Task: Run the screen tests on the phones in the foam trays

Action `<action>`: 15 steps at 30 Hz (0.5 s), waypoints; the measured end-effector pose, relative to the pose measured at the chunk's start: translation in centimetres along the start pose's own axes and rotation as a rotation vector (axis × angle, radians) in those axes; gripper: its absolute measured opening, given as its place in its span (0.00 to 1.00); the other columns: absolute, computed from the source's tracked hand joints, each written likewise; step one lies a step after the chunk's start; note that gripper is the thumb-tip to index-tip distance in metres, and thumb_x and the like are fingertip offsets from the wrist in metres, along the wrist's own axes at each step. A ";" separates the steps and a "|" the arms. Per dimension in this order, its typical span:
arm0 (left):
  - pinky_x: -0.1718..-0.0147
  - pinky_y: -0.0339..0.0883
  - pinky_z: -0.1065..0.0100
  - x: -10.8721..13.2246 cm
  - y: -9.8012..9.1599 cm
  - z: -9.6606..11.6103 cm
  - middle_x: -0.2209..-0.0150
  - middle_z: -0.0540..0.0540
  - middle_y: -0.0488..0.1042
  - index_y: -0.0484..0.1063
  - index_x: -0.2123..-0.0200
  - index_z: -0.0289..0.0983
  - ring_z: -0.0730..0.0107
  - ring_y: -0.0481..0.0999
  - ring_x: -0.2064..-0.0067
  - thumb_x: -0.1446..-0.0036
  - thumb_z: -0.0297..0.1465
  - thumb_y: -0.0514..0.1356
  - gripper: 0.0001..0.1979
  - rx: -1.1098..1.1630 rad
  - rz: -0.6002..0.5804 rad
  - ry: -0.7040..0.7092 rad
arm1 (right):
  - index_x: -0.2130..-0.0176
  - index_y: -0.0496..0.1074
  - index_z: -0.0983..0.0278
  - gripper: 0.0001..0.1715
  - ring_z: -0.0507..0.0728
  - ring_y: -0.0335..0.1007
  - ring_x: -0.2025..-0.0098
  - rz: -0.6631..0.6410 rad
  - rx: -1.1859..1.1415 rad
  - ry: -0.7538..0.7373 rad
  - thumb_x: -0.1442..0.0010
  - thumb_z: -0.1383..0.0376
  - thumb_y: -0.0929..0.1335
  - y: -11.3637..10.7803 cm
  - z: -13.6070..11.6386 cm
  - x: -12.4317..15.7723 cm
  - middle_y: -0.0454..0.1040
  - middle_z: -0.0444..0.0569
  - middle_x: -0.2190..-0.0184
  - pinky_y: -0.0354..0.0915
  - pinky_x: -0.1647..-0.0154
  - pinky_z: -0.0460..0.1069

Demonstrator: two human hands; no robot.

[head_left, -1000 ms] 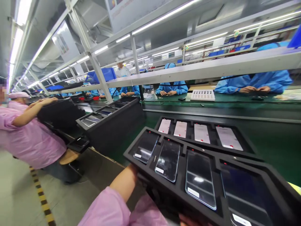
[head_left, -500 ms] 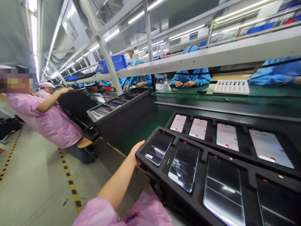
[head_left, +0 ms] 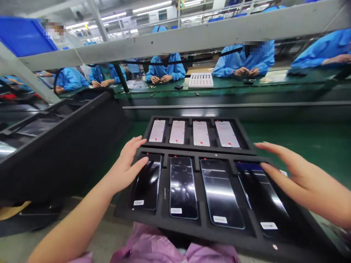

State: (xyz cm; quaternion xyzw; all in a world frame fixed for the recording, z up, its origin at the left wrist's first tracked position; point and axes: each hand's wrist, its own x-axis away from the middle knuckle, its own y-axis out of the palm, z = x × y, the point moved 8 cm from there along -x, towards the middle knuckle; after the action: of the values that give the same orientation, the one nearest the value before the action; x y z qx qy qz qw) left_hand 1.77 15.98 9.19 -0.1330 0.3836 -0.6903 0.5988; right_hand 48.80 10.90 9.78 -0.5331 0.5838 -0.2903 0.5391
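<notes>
Before me lies a black foam tray [head_left: 165, 216] with several dark-screened phones in its slots, among them a phone [head_left: 183, 188] with a small white label. A second black tray [head_left: 189, 149] sits directly beyond it, its phones [head_left: 201, 133] showing light screens with red dots. My left hand [head_left: 126, 166] is at the left side of the seam between the trays, thumb over the near tray and fingers stretched to the far tray's corner. Opposite it, my right hand [head_left: 294, 171] has its fingers extended past the near tray's far right corner, its thumb over the rightmost phone.
To the left stands a tall black stack of trays [head_left: 68, 142]. The green bench [head_left: 307, 135] runs under a white rail [head_left: 170, 42]. Across it, co-workers in blue work near a white parts tray [head_left: 201, 81].
The view has swung right and now faces the bench. My left hand has shifted from the near tray's left end to the seam between trays. My right hand has come into view.
</notes>
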 end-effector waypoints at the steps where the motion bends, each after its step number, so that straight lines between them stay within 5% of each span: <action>1: 0.25 0.46 0.45 -2.1 0.9 1.7 0.25 0.45 0.57 0.65 0.32 0.47 0.51 0.50 0.23 0.31 0.46 0.59 0.27 -0.108 -0.058 0.083 | 0.36 0.65 0.61 0.29 0.68 0.71 0.38 -0.058 -0.035 -0.072 0.30 0.52 0.60 0.8 -1.2 -2.3 0.72 0.61 0.38 0.68 0.34 0.63; 4: 0.27 0.52 0.42 -8.0 5.5 4.7 0.28 0.40 0.62 0.70 0.36 0.42 0.45 0.56 0.25 0.32 0.44 0.59 0.24 -0.359 -0.239 0.250 | 0.47 0.72 0.66 0.23 0.69 0.75 0.44 -0.114 -0.041 -0.123 0.34 0.62 0.58 3.3 -2.1 -7.8 0.78 0.63 0.48 0.67 0.34 0.67; 8: 0.28 0.52 0.40 -13.4 10.6 4.1 0.30 0.37 0.65 0.75 0.42 0.39 0.39 0.57 0.26 0.35 0.39 0.64 0.21 -0.578 -0.312 0.311 | 0.49 0.72 0.65 0.21 0.65 0.77 0.46 -0.193 -0.072 -0.137 0.35 0.66 0.58 7.2 -1.3 -11.0 0.80 0.58 0.50 0.73 0.42 0.62; 15: 0.28 0.50 0.38 -15.0 14.0 1.3 0.29 0.37 0.64 0.79 0.45 0.39 0.36 0.52 0.24 0.35 0.40 0.65 0.18 -0.582 -0.336 0.278 | 0.43 0.69 0.64 0.23 0.65 0.72 0.40 -0.270 -0.168 -0.245 0.35 0.65 0.60 11.0 -3.1 -12.3 0.78 0.57 0.45 0.70 0.37 0.64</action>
State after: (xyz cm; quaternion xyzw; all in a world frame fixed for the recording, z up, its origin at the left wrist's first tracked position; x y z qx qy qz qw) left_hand 16.48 29.58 4.59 -0.2638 0.6146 -0.6525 0.3564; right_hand 40.65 24.61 4.46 -0.6810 0.4592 -0.2433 0.5160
